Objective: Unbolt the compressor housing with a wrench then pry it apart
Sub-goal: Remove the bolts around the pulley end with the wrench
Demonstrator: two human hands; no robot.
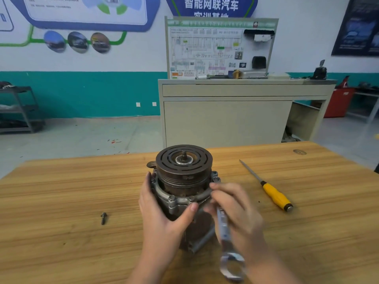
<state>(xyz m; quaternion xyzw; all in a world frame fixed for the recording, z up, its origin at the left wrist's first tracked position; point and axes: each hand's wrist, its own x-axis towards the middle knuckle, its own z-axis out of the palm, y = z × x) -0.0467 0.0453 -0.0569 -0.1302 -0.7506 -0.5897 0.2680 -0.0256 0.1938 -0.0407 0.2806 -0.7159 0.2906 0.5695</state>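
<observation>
Compressor: I saw the grey metal compressor with its dark grooved pulley standing upright, mid-bench, axis vertical.
Left hand: my left hand gripped the housing's left side.
Right hand: my right hand held the silver steel wrench, its far end at the right flange, shank running toward me.
Loose parts: one dark bolt lay left; the yellow-handled screwdriver lay right, nearer my right hand.

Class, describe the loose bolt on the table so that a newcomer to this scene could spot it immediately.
Start at the compressor standing upright in the middle of the wooden table, steadied by the left hand. Look left of that hand: the bolt lies alone on bare wood. It is small and dark, unlike the yellow-handled screwdriver on the right.
</observation>
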